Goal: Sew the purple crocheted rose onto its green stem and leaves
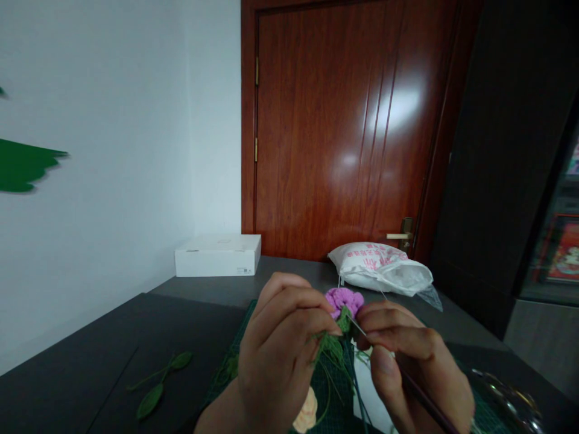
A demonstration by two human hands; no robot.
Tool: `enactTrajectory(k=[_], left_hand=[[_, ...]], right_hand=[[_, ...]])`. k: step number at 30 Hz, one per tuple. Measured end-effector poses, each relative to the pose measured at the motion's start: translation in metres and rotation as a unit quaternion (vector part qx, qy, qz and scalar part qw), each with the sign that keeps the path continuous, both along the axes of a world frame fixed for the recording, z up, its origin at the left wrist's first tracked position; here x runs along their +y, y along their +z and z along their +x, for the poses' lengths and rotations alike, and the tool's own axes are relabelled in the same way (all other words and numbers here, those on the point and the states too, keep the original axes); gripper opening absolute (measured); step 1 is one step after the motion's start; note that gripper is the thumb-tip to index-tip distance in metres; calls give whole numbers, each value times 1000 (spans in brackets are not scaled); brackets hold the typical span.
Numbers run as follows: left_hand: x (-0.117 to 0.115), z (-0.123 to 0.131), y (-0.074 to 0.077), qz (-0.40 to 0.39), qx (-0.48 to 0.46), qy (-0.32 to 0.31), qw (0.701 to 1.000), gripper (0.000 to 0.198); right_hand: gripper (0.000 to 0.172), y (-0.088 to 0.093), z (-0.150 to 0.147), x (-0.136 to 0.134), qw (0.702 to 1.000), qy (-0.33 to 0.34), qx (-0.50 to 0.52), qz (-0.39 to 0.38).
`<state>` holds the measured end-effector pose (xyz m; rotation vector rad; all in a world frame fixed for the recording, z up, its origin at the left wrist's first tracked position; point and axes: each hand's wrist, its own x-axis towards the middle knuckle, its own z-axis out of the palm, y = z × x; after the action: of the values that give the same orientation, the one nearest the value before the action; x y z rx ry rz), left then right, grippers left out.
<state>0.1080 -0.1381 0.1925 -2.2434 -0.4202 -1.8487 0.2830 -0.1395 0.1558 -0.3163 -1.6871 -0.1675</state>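
Left hand (pixel 280 355): fingers curled together, pinching the green base of a crocheted purple flower (pixel 344 301).
Right hand (pixel 407 355): fingers pressed around a dark-handled needle (pixel 425 392), tip held just beside the flower.
Flower: held up between both hands, above a green grid mat (pixel 332 386).
Nearby: crocheted green leaves (pixel 163 380) laid on a dark table (pixel 67 386); a white box (pixel 217 256) and white bag (pixel 380 268) placed beyond.

Purple crocheted flower (pixel 344 301) is pinched by left hand (pixel 280 355) below the bloom; crochet hook (pixel 427 404) is held by right hand (pixel 407 343), tip at the green stitches. Crocheted leaf sprig (pixel 151 401) is laid on dark tabletop (pixel 67 386), left of both hands.
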Motion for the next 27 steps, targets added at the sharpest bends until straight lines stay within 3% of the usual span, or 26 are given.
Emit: enactTrajectory(k=[7,13,21,27], left_hand=[[-3,-2,-5,53,22,22,998,20],[2,0,-3,-11,-11,-29,999,19],[9,0,-7,-86,-44,-95,991,16],[8,3,-6,-188,-91,-151,966,11]], right_hand=[[21,9,2,-4,998,35,-31,-40],[14,10,3,-6,990,69,-5,-120],[31,6,1,2,998,51,-46,-14],[31,4,1,3,998,55,-32,-27]])
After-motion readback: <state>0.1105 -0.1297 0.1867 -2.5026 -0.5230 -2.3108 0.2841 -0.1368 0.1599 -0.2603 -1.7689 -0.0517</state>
